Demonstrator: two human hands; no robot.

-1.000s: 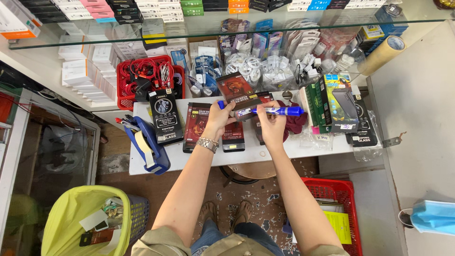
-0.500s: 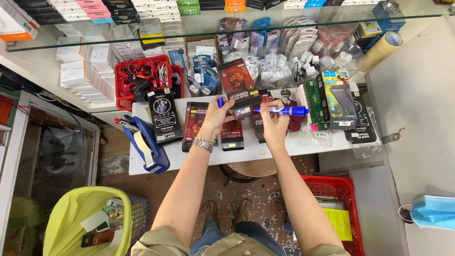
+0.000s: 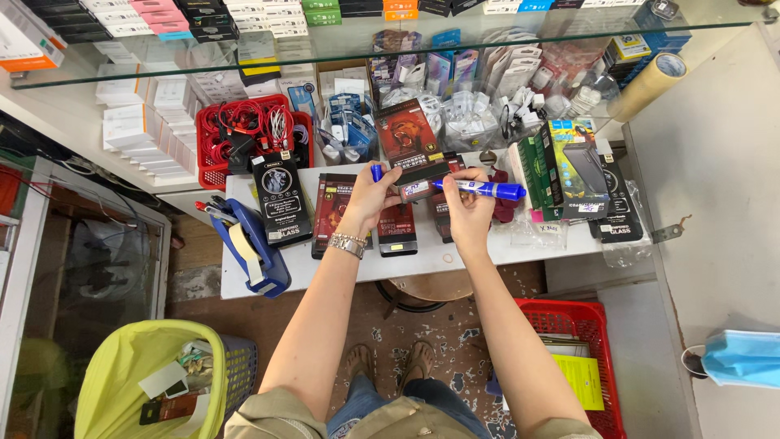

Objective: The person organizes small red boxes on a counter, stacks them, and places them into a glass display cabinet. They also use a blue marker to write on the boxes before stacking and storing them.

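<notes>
A: What is the biggest thing by the hands?

B: The white table (image 3: 487, 248). Both hands hover just above it. Flat dark packs (image 3: 280, 199) lie on it under and beside them.

A: And further out?

B: Beyond the hands, a glass shelf (image 3: 341, 49) with rows of small boxes. To the far left of the left hand, a red basket (image 3: 213, 134) of cables. Down and left of that hand, a blue tape dispenser (image 3: 256, 248) sits at the table's edge. Well below it, on the floor, a bin (image 3: 146, 382) with a yellow liner. Below the right hand, a red crate (image 3: 589, 325).

A: What is the left hand doing?

B: The left hand (image 3: 370, 195), with a metal watch (image 3: 348, 244) on its wrist, is closed. Its fingers pinch the near end of a dark pack (image 3: 418, 185), and a blue cap (image 3: 376, 172) pokes up between its fingers.

A: And the right?

B: The right hand (image 3: 470, 213) is closed too. It grips a blue marker (image 3: 487, 189), which lies level, barrel pointing away to the right, its tip touching the pack. The thumb seems to steady the pack as well.

A: So where is the pack?

B: Between the two hands, raised off the table, just in front of the fingertips.
</notes>
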